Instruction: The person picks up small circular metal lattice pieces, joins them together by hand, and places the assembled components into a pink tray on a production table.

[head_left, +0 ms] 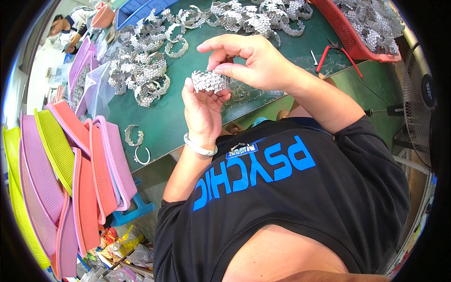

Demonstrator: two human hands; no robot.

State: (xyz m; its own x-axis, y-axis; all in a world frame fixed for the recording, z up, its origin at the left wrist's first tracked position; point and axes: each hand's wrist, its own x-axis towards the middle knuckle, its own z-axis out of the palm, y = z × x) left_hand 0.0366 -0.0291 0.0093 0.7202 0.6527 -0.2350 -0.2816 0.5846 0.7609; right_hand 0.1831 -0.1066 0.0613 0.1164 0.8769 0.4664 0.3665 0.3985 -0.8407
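Your left hand (204, 113) holds the silver bracelet (210, 82) between thumb and fingers, above the near part of the green table (184, 70). Your right hand (256, 61) is at the bracelet's far rim, index finger extended; you cannot tell whether its thumb pinches the rim. Loose bracelets (139, 70) lie far left; red-handled pliers (323, 59) lie right, near the red basket (339, 30).

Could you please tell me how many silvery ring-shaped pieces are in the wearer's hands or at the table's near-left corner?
3: one textured band in the left hand; on the table, a textured open ring and a plain thin ring. None seems hidden.
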